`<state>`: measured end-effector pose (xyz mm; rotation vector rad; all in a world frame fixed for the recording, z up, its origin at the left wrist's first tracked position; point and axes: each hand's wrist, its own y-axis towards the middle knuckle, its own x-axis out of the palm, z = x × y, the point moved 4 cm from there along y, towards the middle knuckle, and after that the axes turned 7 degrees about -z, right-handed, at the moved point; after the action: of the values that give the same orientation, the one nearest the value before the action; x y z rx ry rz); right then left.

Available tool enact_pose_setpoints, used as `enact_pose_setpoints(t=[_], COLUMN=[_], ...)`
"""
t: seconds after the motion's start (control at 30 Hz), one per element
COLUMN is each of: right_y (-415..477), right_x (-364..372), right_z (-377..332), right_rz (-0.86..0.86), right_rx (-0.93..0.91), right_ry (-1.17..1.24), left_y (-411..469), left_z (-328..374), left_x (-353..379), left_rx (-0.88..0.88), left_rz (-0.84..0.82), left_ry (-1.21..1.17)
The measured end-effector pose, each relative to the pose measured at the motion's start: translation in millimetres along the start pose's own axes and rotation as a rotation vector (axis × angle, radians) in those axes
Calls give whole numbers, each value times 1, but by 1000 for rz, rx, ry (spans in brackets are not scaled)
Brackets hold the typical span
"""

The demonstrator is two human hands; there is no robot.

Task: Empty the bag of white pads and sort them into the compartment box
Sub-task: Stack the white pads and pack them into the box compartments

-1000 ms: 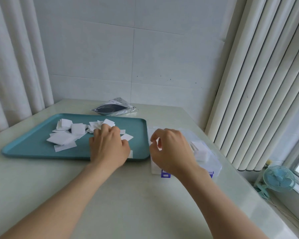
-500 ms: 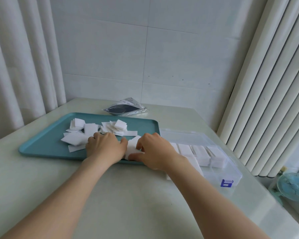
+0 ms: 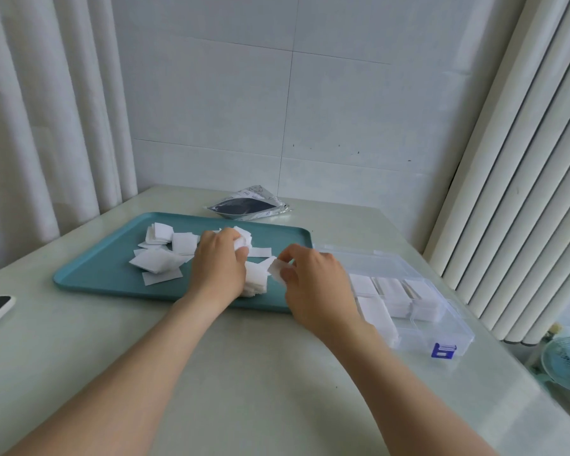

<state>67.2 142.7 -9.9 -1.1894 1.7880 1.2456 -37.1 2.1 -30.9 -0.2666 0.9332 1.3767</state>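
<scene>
Mid-sort: bag (image 3: 248, 205) lies emptied at centre; right hand (image 3: 313, 284) pinches pads (image 3: 278, 269), left hand (image 3: 219, 261) clutches more over tray (image 3: 89, 274); box (image 3: 454, 320) part-filled, pile (image 3: 160, 255) remains.

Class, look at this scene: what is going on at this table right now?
A person is sorting white pads from a teal tray into a clear compartment box. The left hand gathers pads on the tray; the right hand pinches a small stack above the tray's right end. Several compartments already hold pads, and the opened bag lies behind the tray.
</scene>
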Motion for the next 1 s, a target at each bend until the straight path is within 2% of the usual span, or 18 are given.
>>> enact_pose_setpoints(t=[0.1, 0.23, 0.3, 0.4, 0.5, 0.57, 0.67, 0.8, 1.0], right_y=[-2, -3, -3, -4, -4, -4, -5, -7, -8], right_x=[-5, -8, -12, -16, -14, -14, -12, -9, -14], right_z=[7, 15, 17, 21, 20, 18, 18, 19, 20], right_rz=[97, 212, 253, 251, 182, 157, 165, 187, 213], right_rx=[69, 168, 196, 241, 291, 299, 333, 378, 350], right_ry=[244, 461, 569, 700, 1012, 1174, 1198, 1175, 1039], left_y=[-4, -9, -15, -16, -17, -18, -22, -22, -20], left_z=[12, 25, 33, 36, 40, 42, 44, 44, 44], left_x=[-6, -5, -2, 2, 6, 6, 9, 15, 14], left_rx=[78, 85, 91, 14, -63, -52, -9, -53, -94], left_rz=[38, -84, -128, -183, -291, -295, -273, -291, -281], left_ry=[-231, -572, -644, -730, -953, -1001, -955, -1042, -1117])
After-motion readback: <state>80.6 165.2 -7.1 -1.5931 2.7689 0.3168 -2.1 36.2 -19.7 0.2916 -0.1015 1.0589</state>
